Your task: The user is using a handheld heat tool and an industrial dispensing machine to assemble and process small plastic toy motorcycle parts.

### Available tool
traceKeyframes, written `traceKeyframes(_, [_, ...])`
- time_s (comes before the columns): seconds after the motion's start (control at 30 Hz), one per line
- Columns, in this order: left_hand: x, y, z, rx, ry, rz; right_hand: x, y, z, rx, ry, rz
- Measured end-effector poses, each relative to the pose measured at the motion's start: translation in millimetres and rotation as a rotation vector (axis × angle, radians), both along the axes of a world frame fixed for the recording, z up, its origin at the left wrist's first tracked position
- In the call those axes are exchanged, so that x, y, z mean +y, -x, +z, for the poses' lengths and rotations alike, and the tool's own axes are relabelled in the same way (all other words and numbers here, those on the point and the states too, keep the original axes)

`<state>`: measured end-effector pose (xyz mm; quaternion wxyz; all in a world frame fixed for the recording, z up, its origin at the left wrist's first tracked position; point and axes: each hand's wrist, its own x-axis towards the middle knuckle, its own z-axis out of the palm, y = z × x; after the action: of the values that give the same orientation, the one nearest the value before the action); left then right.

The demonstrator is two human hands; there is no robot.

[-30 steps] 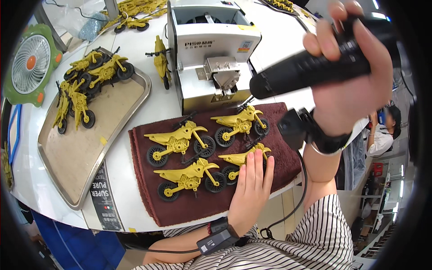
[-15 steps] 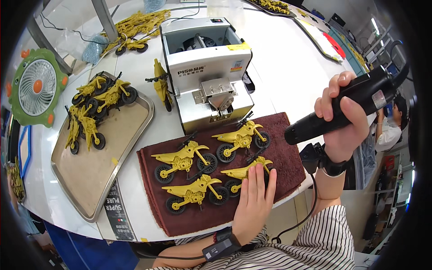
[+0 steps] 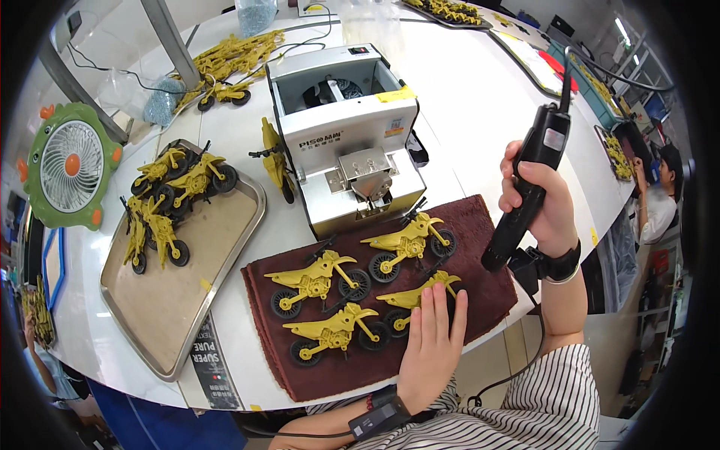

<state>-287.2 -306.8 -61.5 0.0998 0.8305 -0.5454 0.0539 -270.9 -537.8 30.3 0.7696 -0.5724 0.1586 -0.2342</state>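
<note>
My right hand (image 3: 549,199) is wrapped round a black electric screwdriver (image 3: 531,180), held above the right part of a dark red towel (image 3: 480,247). Its cord rises from the top, and its lower end points down toward the cloth. My left hand (image 3: 433,349) lies with fingers stretched out over the nearest right toy motorcycle (image 3: 401,298), hiding its front wheel. Beside that one, yellow toy motorcycles with black wheels lie on their sides: one at front left (image 3: 334,330), one behind it (image 3: 311,277), and one at back right (image 3: 409,238).
A silver screw feeder (image 3: 352,127) stands behind the towel, with another toy motorcycle (image 3: 274,159) at its left. A metal tray (image 3: 176,300) holds several more. A green fan (image 3: 73,165) stands far left, yellow parts (image 3: 232,56) lie behind, and a person (image 3: 656,206) sits far right.
The screwdriver has swung from nearly level to steeply upright, and my right hand has moved a little left and down. My left hand stays on the same toy motorcycle. The whole view has shifted slightly.
</note>
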Motion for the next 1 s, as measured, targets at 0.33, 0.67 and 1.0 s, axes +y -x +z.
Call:
traceKeyframes(0.33, [1, 1, 2, 0.015, -0.056, 0.007, -41, -7, -52, 0.234, -0.285, 0.001])
traceKeyframes(0.67, [15, -10, 34, 1.032, 0.401, -0.354, -52, 4, -72, 0.212, -0.327, -0.089])
traceKeyframes(1.0, [31, 9, 88, 2.523, 0.629, -1.25, -42, -8, -71, 0.191, -0.303, -0.125])
